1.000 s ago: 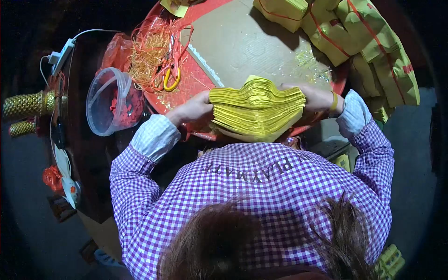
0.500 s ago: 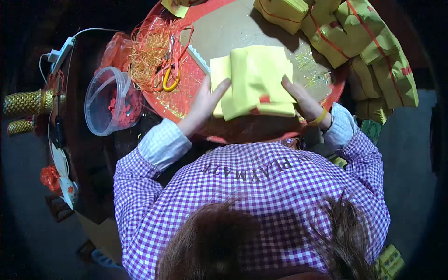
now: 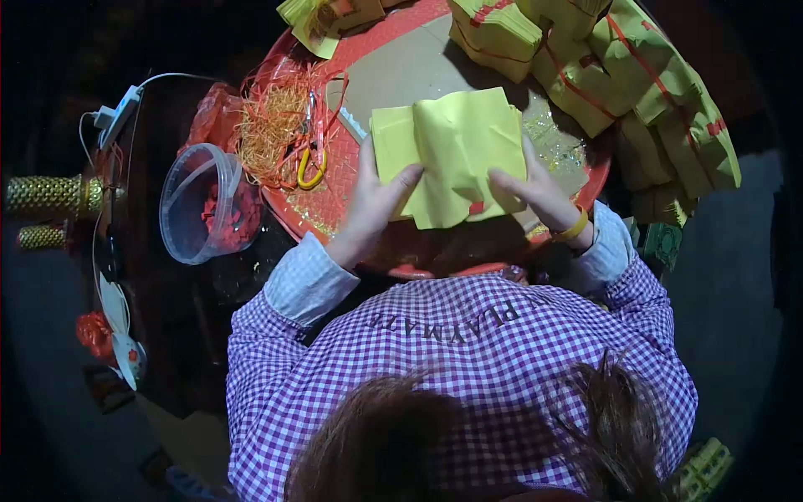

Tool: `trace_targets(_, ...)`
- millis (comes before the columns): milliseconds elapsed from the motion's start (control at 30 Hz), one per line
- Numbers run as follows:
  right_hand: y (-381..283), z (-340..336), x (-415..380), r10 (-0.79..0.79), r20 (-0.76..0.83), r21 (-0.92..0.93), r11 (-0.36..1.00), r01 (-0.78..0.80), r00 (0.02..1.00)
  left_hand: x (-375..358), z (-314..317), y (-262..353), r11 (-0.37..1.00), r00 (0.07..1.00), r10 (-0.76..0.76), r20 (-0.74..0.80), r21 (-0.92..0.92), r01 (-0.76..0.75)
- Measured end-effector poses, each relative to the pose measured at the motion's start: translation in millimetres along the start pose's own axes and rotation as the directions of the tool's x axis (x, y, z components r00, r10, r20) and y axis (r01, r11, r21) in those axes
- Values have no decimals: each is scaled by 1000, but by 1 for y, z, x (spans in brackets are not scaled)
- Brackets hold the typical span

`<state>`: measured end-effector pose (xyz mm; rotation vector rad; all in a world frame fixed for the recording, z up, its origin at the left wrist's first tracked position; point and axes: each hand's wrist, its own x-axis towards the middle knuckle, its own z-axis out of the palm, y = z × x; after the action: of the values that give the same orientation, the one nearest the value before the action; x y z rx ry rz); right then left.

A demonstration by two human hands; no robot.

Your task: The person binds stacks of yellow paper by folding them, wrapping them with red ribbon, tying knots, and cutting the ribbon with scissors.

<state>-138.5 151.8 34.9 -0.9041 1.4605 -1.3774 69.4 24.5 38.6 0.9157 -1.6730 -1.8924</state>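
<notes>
Far left: gold-wrapped rolls (image 3: 50, 194) at the dark table edge, a white charger and cable (image 3: 117, 107) above them. Next, a clear plastic tub (image 3: 201, 205) holding red scraps, just beside the round red tray (image 3: 311, 213). On the tray's left part, a tangle of orange-red string (image 3: 272, 121) with yellow-handled scissors (image 3: 309, 163) lying in it.

Centre: left hand (image 3: 376, 205) spread flat, fingers apart, pressing the near left corner of the folded yellow paper stack (image 3: 456, 146), which lies on the cardboard sheet (image 3: 401, 71) in the middle of the tray. Right hand (image 3: 535, 192), yellow band (image 3: 573, 227) at the wrist, likewise opened out, fingertips pinning the stack's right edge; gripping nothing, only pressing.

Likely squaring and flattening the fold: best done with even pressure from both palms, edges kept aligned, crease smoothed outward so no sheets slip.

Right: tied yellow paper bundles (image 3: 652, 92) with red bands, piled over the tray rim.
</notes>
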Motion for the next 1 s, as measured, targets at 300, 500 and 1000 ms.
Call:
trace_targets(300,22,-13,-23,-163,265,-285,928,239,950,-24,-13,-56,887,918,340,202,256,-385)
trace_targets(500,11,-2,15,-80,83,-13,997,82,993,5,-11,-39,995,993,65,101,-79,-57)
trace_targets(1000,-4,-4,20,295,170,441,830,-341,940,48,-33,-11,971,980,-197,27,146,191)
